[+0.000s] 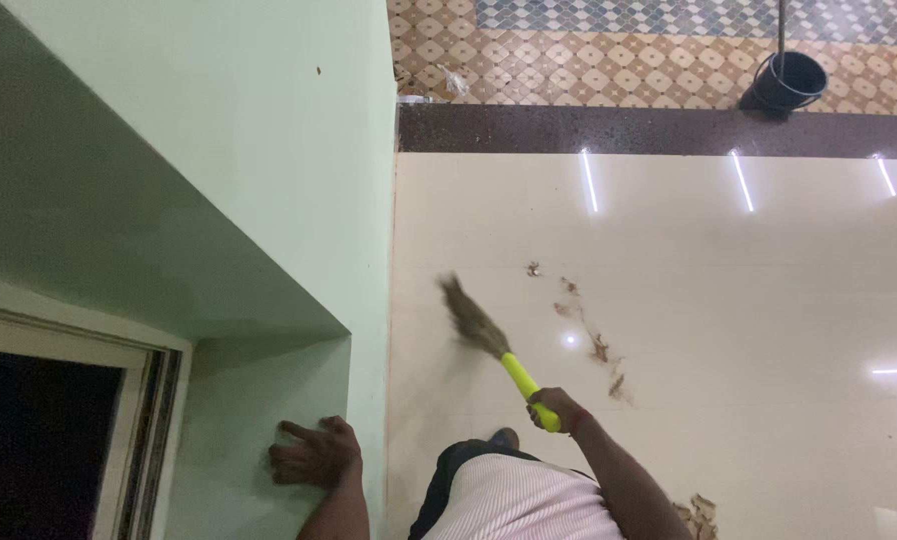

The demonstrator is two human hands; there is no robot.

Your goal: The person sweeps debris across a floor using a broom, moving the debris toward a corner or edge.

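Pale striped top, dark bottoms, bare forearms, red band at right wrist point(580, 420).

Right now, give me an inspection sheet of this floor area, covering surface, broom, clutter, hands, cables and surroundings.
Surface: glossy cream floor, light streaks reflected.
Job's things: broom with yellow handle, bristles blurred, low over the floor.
Clutter: brown debris scattered in a line; more scraps at bottom edge.
Hands: right hand grips the broom handle; left hand flat against the green wall.
Cables: nothing seen.
Surroundings: dark stone strip, patterned tiles, dark bucket, window frame at left.
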